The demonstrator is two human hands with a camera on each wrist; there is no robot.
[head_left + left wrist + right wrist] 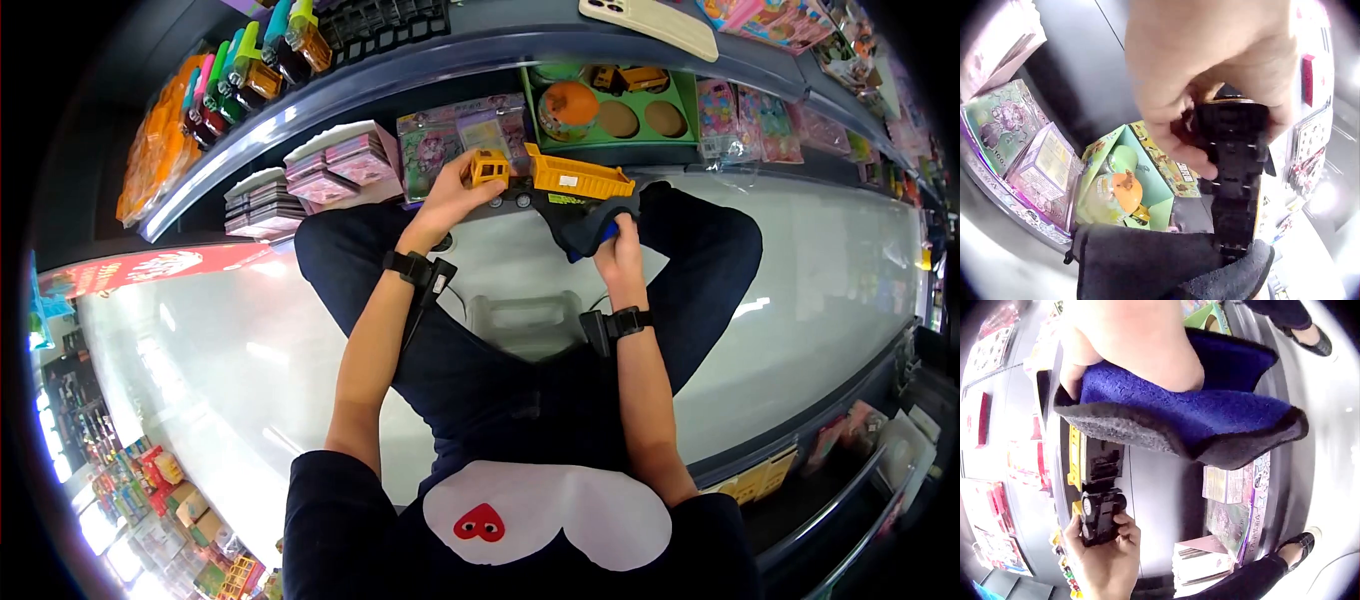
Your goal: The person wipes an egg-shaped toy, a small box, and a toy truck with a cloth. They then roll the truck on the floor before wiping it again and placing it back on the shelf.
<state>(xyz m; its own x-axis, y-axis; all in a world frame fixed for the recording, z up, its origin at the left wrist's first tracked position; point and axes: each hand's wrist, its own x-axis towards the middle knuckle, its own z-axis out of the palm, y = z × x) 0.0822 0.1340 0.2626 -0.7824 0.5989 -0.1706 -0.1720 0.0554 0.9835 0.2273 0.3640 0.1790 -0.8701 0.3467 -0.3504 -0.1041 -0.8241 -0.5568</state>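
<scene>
"Across the pale floor (830,270) we go, and from my distant seat I've got a dark shelf rail (560,45) overhead, bent legs (700,290) either side, a green display box (641,100) up front, card packs (345,165) left of it, and a translucent plastic container (525,325) between the legs."

"And the star?"

"A yellow toy dump truck (600,182), held up in front of the box! A dark-and-blue cloth (590,232) hangs by its tail; whether the two touch, I can't tell."

"How's the grip?"

"Left hand (455,195): fingers and thumb closed round the cab (489,166). Right hand (622,255): gripping the cloth."

"Where's the danger?"

"Leverage, I'd say! With the truck held at one end, a hard pull at the tail could twist the cab free. The hem could snag a wheel (523,200), and an upward push might tip the bed, if it's hinged."

"And the edges?"

"Tight on the shelf side! Swing forward and that long body could clip the box; drift left and it meets the packs. More room runs back toward the body, between the knees, minding the container."
</scene>
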